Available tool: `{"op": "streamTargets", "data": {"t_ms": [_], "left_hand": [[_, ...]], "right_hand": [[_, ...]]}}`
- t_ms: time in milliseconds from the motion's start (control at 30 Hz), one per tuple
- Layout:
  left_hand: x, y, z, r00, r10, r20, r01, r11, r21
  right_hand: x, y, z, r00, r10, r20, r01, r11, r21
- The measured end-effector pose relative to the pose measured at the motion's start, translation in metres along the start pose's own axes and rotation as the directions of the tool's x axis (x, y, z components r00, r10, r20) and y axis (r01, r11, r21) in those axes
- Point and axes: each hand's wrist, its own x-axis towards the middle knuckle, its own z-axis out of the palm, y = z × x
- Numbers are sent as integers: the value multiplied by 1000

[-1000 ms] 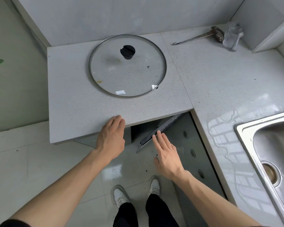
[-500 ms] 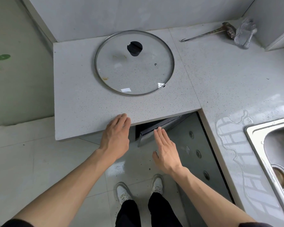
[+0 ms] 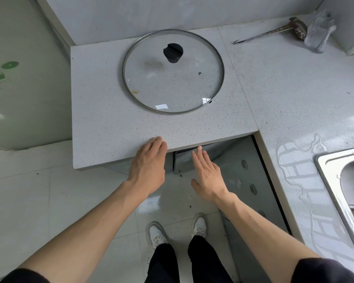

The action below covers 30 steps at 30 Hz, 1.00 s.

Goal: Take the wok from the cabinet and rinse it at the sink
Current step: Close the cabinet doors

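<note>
Cabinet door (image 3: 182, 160) swung nearer shut | right hand (image 3: 207, 176) flat, empty

Lid (image 3: 173, 72) on counter (image 3: 102, 127) (sink (image 3: 341, 180) right)

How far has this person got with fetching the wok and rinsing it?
Barely started. No wok is in view, only a glass lid lying on the counter. Both hands are empty: the left hand rests at the counter edge, the right hand reaches toward the cabinet door below. Taking the wok out and rinsing at the sink remain.
</note>
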Motion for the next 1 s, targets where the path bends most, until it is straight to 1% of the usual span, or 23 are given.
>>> {"op": "streamTargets", "data": {"t_ms": [233,500,667,733,867,1000], "left_hand": [[0,1,1,1000,-7,14,7,1000,11],[0,5,-6,998,-36,55,36,999,1],[-2,9,-14,983,-93,161,101,994,-46],[-4,12,-19,977,-111,180,123,991,-59],[-12,24,-38,969,-165,185,185,978,-98],[-20,40,-69,970,-177,166,198,973,-119]], "right_hand": [[10,1,-6,1000,-1,22,2,1000,-16],[0,5,-20,999,-16,48,15,1000,14],[-12,3,-42,998,-13,63,11,999,33],[-19,2,-54,999,3,35,-6,996,87],[-34,1,-90,996,11,-91,9,977,213],[-48,3,-125,983,13,-183,30,972,231]]}}
